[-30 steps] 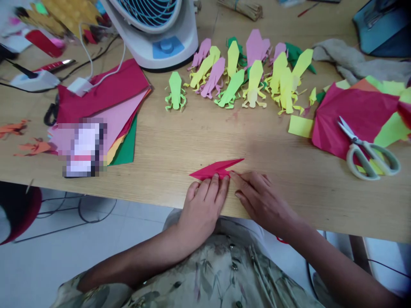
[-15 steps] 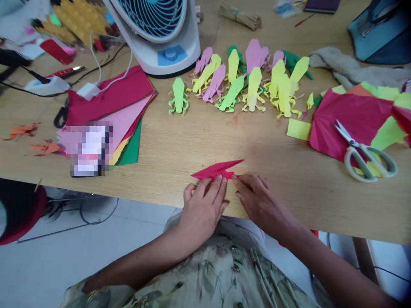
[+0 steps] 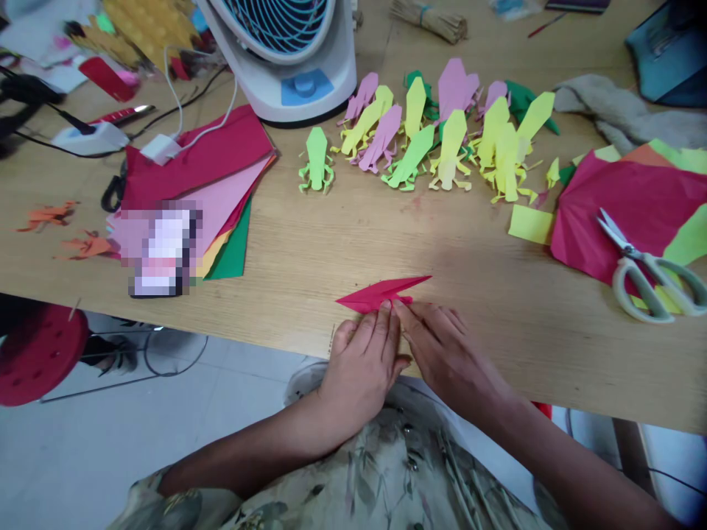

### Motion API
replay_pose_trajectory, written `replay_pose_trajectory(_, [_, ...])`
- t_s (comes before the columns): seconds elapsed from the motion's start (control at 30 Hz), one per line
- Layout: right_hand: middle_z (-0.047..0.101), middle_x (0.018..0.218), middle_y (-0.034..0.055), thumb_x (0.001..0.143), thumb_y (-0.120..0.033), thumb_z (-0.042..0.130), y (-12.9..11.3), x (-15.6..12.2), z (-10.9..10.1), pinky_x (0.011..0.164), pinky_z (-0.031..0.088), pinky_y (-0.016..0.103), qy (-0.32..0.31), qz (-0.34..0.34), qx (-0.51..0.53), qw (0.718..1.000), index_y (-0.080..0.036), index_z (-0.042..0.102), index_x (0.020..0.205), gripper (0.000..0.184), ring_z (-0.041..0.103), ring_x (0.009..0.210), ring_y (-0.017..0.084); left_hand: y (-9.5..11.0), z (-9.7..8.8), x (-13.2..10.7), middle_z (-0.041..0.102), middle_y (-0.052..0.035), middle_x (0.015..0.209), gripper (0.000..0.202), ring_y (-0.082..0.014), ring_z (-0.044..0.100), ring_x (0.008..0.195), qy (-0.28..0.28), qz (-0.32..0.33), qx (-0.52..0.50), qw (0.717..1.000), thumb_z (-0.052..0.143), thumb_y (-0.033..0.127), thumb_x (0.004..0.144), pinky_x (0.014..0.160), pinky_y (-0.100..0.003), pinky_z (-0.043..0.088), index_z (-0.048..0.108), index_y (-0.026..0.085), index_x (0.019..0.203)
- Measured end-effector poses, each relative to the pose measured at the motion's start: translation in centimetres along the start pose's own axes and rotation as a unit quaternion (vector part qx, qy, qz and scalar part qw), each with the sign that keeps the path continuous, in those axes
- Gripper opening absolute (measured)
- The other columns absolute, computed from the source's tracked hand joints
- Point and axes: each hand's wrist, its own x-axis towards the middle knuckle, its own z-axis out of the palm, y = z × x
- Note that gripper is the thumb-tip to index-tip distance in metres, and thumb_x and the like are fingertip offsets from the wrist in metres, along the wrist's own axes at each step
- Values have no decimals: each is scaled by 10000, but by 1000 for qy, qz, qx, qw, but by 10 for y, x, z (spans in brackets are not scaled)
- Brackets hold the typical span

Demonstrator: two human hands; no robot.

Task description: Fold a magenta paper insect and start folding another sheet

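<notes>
One bit of folded red paper [image 3: 375,293] lies on the wood surface [image 3: 281,302], near the edge by the person. The left hand [image 3: 361,372] rests on its near side, with the long fingers side by side, and their tips press it down. The right hand [image 3: 450,350] has its fingertips at the right end of it, just beside the left one's tips. I cannot tell if the right thumb and finger pinch it or only push on it.

The paper looks very light and thin, so it should bend with ease. Its folds sit on top of each other, so the middle is likely more stiff. It may slide if nothing pins it, and a hard pull could rip it. The best place to hold it seems to be the thick middle, as the two thin points could get bent.

I can read no words at all. The phone [image 3: 166,250] is all blurry squares. On the fan [image 3: 320,65], the blue plate [image 3: 323,92] shows no letters I can make out.
</notes>
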Motion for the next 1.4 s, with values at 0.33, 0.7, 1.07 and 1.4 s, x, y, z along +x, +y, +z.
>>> replay_pose_trajectory(0.33, [643,1141,136,944,-62,436,1,10,6,828,426,384,-4,-6,-5,1000,-125,553,1379,455,524,960,261,-25,-5,-34,710,-64,1271,279,-192,584,1210,69,32,-170,983,484,245,1020,998,-373,316,693,194,1197])
replay_pose_trajectory(0.7, [639,1177,126,947,-120,491,0,11,4,827,406,384,-32,-9,-42,999,-136,511,1425,479,527,971,261,-33,8,-20,680,-127,1264,414,-246,575,1111,47,-55,-95,993,523,314,997,935,-409,352,603,162,1374])
replay_pose_trajectory(1.07, [641,1133,125,980,-164,486,-2,15,4,845,398,394,-18,-18,-53,998,-107,535,1395,422,534,969,259,-38,3,-19,699,-93,1244,469,-226,582,1066,38,-11,-46,998,506,432,1007,915,-403,355,587,155,1377])
replay_pose_trajectory(1.4, [644,1213,153,997,-112,416,4,8,2,911,458,408,9,-56,-8,998,-87,532,1391,411,537,1079,275,-37,8,-21,685,-90,1245,511,-226,571,1083,45,-11,-58,997,538,457,985,891,-397,400,558,160,1400])
